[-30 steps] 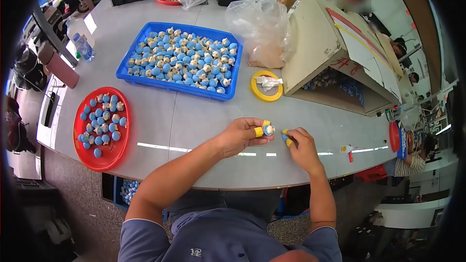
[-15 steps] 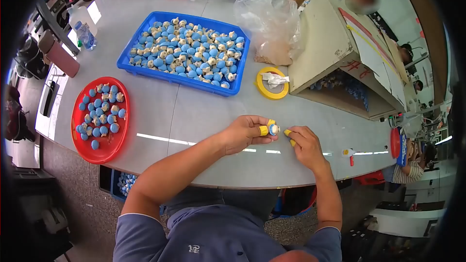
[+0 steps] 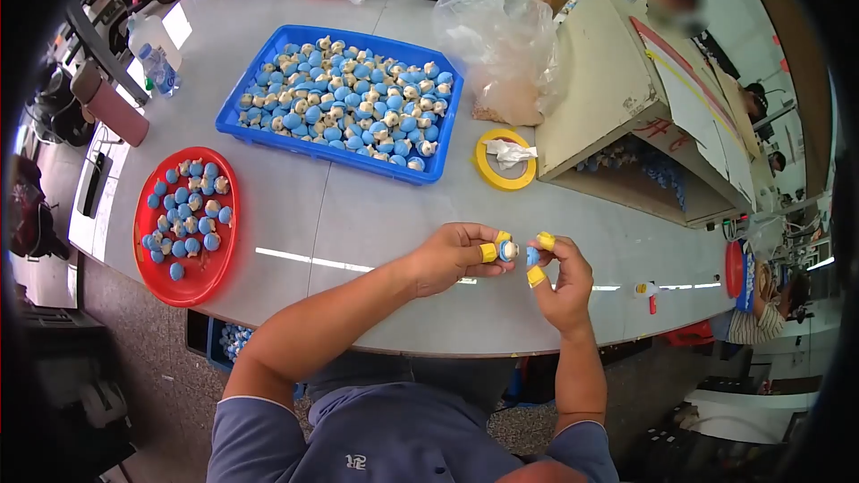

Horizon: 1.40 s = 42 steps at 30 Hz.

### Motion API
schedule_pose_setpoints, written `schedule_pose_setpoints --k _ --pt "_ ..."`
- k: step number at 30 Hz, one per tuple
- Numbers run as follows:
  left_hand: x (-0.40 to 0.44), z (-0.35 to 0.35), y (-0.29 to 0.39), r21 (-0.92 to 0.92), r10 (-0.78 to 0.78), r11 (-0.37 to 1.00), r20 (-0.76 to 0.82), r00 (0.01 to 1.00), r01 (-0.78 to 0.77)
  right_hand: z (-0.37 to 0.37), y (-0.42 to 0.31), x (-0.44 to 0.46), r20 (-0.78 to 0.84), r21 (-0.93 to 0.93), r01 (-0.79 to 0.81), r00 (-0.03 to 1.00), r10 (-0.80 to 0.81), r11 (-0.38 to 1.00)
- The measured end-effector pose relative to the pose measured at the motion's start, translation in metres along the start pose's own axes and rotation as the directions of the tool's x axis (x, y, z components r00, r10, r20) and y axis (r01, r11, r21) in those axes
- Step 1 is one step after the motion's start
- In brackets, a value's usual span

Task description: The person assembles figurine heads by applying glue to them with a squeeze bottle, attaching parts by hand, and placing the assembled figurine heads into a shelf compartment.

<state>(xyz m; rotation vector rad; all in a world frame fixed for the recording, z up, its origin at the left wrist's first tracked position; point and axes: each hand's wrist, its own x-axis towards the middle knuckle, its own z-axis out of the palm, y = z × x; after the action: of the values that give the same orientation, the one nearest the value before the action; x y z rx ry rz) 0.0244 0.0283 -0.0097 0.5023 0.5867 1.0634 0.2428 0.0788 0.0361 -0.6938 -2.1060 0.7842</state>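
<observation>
My left hand (image 3: 447,259), with yellow tape or covers on the fingertips, pinches a small cream-and-blue figurine (image 3: 509,250) above the near part of the table. Just to its right, my right hand (image 3: 565,286) has similar yellow fingertips. Between its thumb and forefinger is a small blue piece (image 3: 532,257), a short gap away from the figurine. A blue tray (image 3: 331,150) beyond the hands bears many blue-and-cream figurines. Several more lie on a red oval plate (image 3: 192,291) at the left.
A yellow tape roll (image 3: 490,173) with crumpled white paper sits beyond my hands. An open-fronted box (image 3: 591,107) stands at the right, beside a clear plastic bag (image 3: 501,45). A small glue-like bottle (image 3: 646,289) lies at right. At left are a pink flask (image 3: 112,107) and plastic bottle (image 3: 159,70).
My right hand has turned and spread its thumb and forefinger, and a blue piece now shows between them. My left hand keeps hold of the figurine. The view has shifted slightly.
</observation>
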Motion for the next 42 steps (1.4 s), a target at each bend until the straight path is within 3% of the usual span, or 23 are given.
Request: schedule_pose_setpoints --k 9,21,42 --pt "0.001 -0.002 -0.002 0.029 0.003 1.0 0.023 1.0 -0.003 0.01 -0.016 0.018 0.154 -0.228 0.12 0.984 -0.085 0.966" --pt "0.0 -0.001 -0.002 0.098 0.001 0.995 0.049 0.999 -0.006 0.001 -0.026 0.029 0.324 -0.312 0.145 0.945 -0.038 0.939" --pt "0.002 -0.003 -0.007 0.109 0.021 0.994 0.038 0.999 -0.025 -0.001 -0.033 0.036 0.43 -0.341 0.195 0.902 -0.031 0.92"
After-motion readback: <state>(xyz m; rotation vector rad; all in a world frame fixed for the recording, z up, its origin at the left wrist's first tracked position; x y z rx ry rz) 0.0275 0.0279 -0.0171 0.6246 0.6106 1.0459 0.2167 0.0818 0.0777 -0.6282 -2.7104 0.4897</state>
